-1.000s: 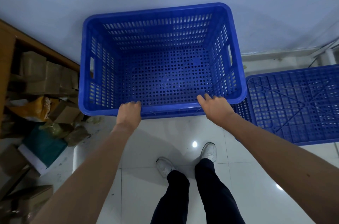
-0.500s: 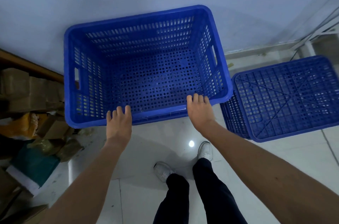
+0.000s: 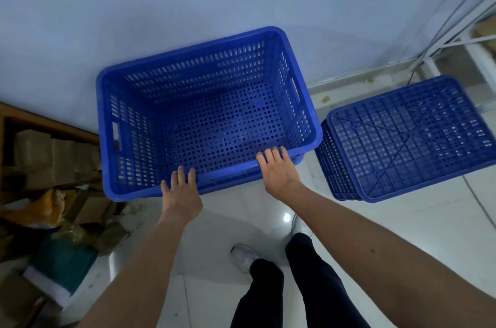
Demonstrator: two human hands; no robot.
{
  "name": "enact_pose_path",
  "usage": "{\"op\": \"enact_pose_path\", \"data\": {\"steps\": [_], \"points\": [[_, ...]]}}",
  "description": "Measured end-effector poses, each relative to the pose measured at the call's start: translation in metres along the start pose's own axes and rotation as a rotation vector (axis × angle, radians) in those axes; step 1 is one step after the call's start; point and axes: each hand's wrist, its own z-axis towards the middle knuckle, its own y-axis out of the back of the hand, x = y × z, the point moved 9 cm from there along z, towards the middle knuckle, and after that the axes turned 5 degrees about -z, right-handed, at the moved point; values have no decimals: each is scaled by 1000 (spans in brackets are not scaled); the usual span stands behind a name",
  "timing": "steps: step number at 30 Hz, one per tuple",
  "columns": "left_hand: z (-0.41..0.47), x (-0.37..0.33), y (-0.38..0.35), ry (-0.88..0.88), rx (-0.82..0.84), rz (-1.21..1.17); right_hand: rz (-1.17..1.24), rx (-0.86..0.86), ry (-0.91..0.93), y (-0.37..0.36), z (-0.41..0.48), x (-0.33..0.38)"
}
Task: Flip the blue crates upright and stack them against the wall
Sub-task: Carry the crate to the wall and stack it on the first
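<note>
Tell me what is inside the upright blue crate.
Nothing: the upright blue crate shows only its bare perforated floor. Its near inner wall, below the fingers, faces away and cannot be seen.

The upright crate point(image 3: 206, 113) at centre is saturated blue, its floor dotted with round holes and its walls slotted. The overturned crate point(image 3: 408, 137) to the right is the same blue, with a square grid crossed by diagonal ribs. The wall point(image 3: 188, 0) is pale blue-grey, the floor point(image 3: 402, 225) glossy white tile. The trousers point(image 3: 290, 292) are black, the shoes point(image 3: 243, 256) white.

Both open hands point(image 3: 182, 190) rest at upright crate point(image 3: 206, 113) rim.
</note>
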Motion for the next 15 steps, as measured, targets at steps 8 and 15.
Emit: {"op": "enact_pose_path", "data": {"steps": [8,15], "points": [[22,17,19,-77,-9,181,-59,169,59,-8,20,-57],[38,14,10,-201,-89,208,-152,109,205,-15,26,-98]]}}
